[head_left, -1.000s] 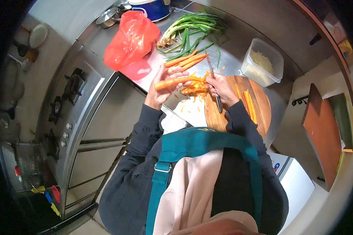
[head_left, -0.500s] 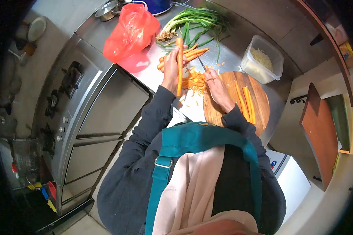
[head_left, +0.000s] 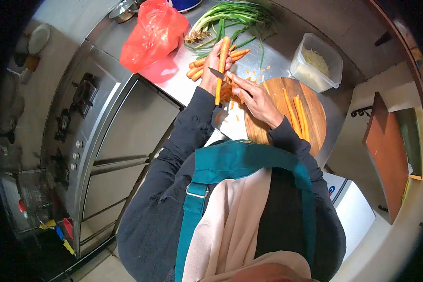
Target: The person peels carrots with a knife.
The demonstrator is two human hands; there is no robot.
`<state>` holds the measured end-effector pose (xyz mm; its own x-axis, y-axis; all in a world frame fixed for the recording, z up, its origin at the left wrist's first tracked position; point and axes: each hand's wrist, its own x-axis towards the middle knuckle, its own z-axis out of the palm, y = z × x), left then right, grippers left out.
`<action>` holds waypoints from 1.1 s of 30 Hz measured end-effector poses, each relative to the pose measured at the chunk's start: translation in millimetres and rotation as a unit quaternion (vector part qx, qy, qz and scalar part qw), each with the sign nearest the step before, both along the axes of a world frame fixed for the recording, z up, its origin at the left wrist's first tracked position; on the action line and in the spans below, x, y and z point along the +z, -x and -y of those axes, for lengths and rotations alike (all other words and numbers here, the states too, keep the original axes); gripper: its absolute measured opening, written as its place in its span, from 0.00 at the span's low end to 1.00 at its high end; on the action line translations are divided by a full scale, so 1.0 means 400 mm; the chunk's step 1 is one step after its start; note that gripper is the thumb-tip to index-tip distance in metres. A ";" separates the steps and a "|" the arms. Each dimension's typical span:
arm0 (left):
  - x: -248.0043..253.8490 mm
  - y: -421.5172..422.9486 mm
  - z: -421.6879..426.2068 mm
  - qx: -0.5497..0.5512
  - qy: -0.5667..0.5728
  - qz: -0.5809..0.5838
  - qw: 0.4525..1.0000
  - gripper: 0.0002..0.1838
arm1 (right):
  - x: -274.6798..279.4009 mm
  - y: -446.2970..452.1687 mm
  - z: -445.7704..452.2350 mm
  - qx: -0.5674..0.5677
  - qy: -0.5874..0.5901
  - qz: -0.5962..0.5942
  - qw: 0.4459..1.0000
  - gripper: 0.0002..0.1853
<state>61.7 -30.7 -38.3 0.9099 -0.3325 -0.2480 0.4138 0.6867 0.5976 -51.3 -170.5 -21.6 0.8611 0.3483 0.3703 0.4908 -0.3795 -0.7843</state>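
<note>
My left hand [head_left: 212,66] is closed around a long carrot [head_left: 222,66], held lengthwise above the counter. In my right hand [head_left: 256,97] is a small knife [head_left: 215,73], its blade lying across the carrot's middle. Orange peelings [head_left: 227,94] lie in a heap below my hands, partly hidden by them. Behind my left hand rest several more carrots [head_left: 195,72]. To the right, a round wooden cutting board [head_left: 316,117] bears several slim, bright carrots [head_left: 299,115].
A red plastic bag [head_left: 154,37] and a bunch of green onions [head_left: 235,19] lie at the back. A clear plastic tub [head_left: 334,77] with pale shreds stands beyond the board. The gas stove [head_left: 98,94] is at my left; a reddish-brown cabinet door [head_left: 385,145] stands open at right.
The knife has moved left from beside the peelings onto the carrot, and my right hand has come closer to my left. The view has shifted slightly.
</note>
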 end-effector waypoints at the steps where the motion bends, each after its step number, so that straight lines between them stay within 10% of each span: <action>1: 0.004 0.003 0.004 -0.003 -0.005 0.003 1.000 0.17 | -0.003 -0.002 -0.002 -0.003 -0.010 0.015 1.000 0.21; 33: 0.072 0.098 0.037 0.055 -0.081 0.056 0.994 0.11 | 0.055 -0.061 0.014 -0.112 0.054 0.088 0.988 0.23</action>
